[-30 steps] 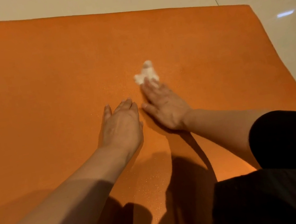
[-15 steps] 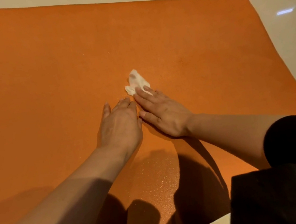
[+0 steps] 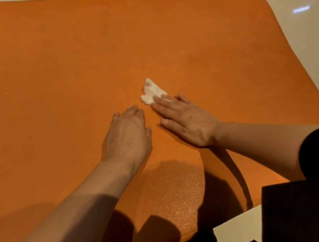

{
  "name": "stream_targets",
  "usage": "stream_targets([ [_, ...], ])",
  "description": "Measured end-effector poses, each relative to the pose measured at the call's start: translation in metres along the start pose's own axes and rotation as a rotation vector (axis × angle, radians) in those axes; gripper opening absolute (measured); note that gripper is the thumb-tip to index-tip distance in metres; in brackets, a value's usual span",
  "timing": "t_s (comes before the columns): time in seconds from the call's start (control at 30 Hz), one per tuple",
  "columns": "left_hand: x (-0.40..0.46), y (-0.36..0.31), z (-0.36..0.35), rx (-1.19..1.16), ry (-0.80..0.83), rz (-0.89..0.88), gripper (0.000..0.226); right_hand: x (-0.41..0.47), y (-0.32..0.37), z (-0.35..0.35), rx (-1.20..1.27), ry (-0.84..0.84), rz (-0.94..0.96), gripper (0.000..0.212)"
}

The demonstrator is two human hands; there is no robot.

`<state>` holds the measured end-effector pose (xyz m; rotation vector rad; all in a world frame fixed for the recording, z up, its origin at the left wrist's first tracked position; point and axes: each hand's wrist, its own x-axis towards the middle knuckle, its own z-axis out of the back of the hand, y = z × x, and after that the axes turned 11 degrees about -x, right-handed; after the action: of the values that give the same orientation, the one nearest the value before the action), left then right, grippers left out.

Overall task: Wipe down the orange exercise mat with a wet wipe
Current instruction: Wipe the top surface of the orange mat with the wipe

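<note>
From the head camera, the orange mat [image 3: 63, 73] lies flat on a pale tiled floor [image 3: 299, 46]. The right hand [image 3: 187, 120] presses a crumpled white wipe [image 3: 151, 93] onto the mat's middle with straight, flat fingers. Just beside it, the left hand [image 3: 128, 134] rests palm-down, fingers relaxed. The wipe seems slightly soiled, though blur hides detail.

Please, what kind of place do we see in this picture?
Probably an indoor room, at home or in a gym. An orange textured foam exercise mat lies on a glossy pale tiled floor. The right hand presses a crumpled white wet wipe on it; the left hand rests beside.
</note>
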<state>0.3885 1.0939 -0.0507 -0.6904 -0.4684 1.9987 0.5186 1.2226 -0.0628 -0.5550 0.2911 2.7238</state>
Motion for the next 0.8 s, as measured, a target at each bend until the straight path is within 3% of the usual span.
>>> stream_targets([
  [0.17, -0.009, -0.001, -0.003, -0.004, -0.013, 0.011, 0.049, -0.014, 0.003, -0.004, 0.108, -0.045, -0.301, 0.059],
  [0.33, -0.021, -0.006, -0.004, -0.055, -0.011, 0.004, 0.046, -0.029, 0.037, -0.001, 0.140, -0.012, 0.024, 0.062],
  [0.53, -0.037, -0.009, -0.001, 0.002, 0.031, 0.002, 0.044, -0.047, 0.018, 0.003, 0.131, -0.039, -0.306, 0.052],
  [0.73, -0.059, -0.012, -0.002, -0.038, 0.023, -0.015, 0.049, -0.076, 0.060, -0.001, 0.147, -0.036, -0.002, 0.063],
  [0.8, -0.067, -0.013, -0.001, -0.018, 0.035, -0.024, 0.048, -0.087, 0.046, -0.002, 0.153, -0.061, -0.083, 0.057],
])
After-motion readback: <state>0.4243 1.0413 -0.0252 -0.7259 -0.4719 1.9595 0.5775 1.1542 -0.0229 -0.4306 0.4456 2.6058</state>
